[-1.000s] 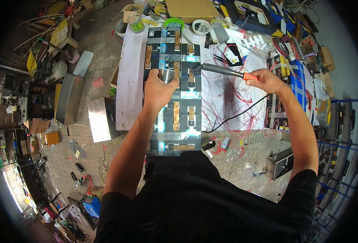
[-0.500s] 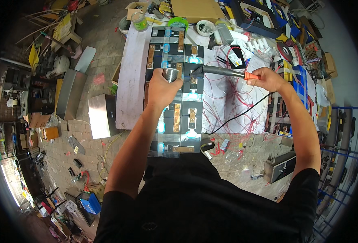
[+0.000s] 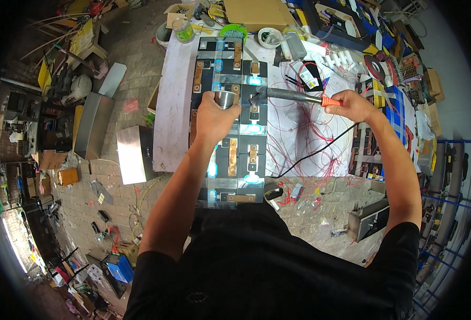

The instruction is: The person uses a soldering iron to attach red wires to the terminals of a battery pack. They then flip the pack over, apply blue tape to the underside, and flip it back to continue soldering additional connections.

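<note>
A long battery pack [image 3: 233, 120] of black cells with copper connecting strips and clear tape lies lengthwise before me. My left hand [image 3: 217, 118] is over its left column, fingers closed round a spool of solder wire [image 3: 224, 100]. From the right, my right hand [image 3: 351, 106] grips the orange handle of a large soldering iron [image 3: 294, 95]. The iron lies nearly level across the pack's right edge. Its dark tip is at a terminal in the right column, beside my left thumb, with greyish haze around it. Whether the tip touches the metal I cannot tell.
Thin red wires [image 3: 313, 141] tangle on the white tabletop [image 3: 171, 114], crossed by the iron's black cord [image 3: 321, 150]. A green bowl [image 3: 234, 32], a white bowl [image 3: 270, 37] and a glass jar [image 3: 183, 30] stand at the far end. More taped cells [image 3: 364, 154] sit at right.
Both hands stay almost in place. The iron's tip has shifted very slightly, and the greyish haze around it is thicker now.
</note>
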The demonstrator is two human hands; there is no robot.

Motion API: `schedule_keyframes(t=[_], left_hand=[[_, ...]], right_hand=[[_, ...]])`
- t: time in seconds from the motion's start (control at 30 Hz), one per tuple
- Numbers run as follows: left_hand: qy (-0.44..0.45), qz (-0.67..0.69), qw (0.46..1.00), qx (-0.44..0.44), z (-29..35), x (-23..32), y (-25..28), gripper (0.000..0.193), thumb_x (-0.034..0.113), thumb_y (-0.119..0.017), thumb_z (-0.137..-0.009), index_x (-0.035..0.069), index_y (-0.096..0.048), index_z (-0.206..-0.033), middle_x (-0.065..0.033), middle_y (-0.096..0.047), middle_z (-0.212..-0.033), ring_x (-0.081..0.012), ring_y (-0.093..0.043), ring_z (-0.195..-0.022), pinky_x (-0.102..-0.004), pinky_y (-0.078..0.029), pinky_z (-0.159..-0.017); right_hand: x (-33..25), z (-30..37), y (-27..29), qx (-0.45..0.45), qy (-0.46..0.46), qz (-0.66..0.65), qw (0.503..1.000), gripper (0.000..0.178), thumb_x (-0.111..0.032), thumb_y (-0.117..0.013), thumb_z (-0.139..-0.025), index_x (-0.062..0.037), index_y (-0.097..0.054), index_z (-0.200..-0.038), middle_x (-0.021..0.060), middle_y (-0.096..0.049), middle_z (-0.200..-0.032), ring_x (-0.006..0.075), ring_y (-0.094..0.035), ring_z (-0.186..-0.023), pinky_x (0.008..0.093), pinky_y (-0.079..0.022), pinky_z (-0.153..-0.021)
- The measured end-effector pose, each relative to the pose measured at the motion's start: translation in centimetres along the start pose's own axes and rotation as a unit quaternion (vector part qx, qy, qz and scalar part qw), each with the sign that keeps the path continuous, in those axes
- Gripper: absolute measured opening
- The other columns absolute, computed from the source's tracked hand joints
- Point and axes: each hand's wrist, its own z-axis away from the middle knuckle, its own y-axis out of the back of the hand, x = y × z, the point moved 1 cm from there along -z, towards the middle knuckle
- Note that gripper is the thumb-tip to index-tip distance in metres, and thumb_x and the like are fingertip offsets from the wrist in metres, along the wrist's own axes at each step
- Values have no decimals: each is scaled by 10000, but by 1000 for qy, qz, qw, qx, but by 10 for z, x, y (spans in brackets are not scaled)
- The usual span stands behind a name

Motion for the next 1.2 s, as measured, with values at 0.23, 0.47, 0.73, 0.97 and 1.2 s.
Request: schedule_keyframes(t=[0.23, 0.47, 0.73, 0.97, 1.2], left_hand=[[13, -12, 1000, -9, -1, 3, 0, 564, 249, -814, -771, -71, -566, -1163, -173, -707, -1009, -243, -694, -891, -360, -548, -816], [18, -6, 1000, -2, 5, 8, 5, 576, 242, -826, -785, -82, -583, -1195, -159, -709, -1062, -216, -685, -940, -343, -542, -837], [-51, 82, 990, 102, 41, -13, 40, 452, 188, -828, -784, -12, -597, -1117, -103, -678, -979, -180, -652, -846, -331, -536, -757], [-10, 159, 982, 105, 93, -60, 94, 367, 115, -793, -849, 18, -584, -1134, -31, -619, -982, -110, -577, -858, -286, -511, -765], [25, 125, 983, 135, 129, -94, 118, 383, 108, -795, -836, 18, -569, -1132, -37, -608, -1010, -117, -574, -892, -286, -507, -799]], right_hand=[[-11, 4, 1, 5, -5, 11, 1000, 414, -413, -781, -933, -10, -751, -1025, -6, -558, -698, 99, -467, -669, 314, -429, -619], [-3, 1, -2, 7, 6, -4, 1000, 414, -414, -775, -939, -5, -747, -992, -9, -551, -696, 95, -461, -667, 310, -419, -611], [-1, 1, -3, 11, 4, -16, 1000, 408, -411, -778, -936, -5, -740, -963, -4, -554, -696, 100, -469, -671, 315, -431, -622], [1, 0, -2, 14, 3, 11, 1000, 393, -396, -781, -930, -6, -732, -942, 28, -563, -689, 120, -485, -668, 328, -450, -639], [-19, 6, 0, 3, -12, 31, 999, 383, -391, -773, -939, -11, -729, -960, 33, -573, -705, 125, -488, -682, 333, -458, -659]])
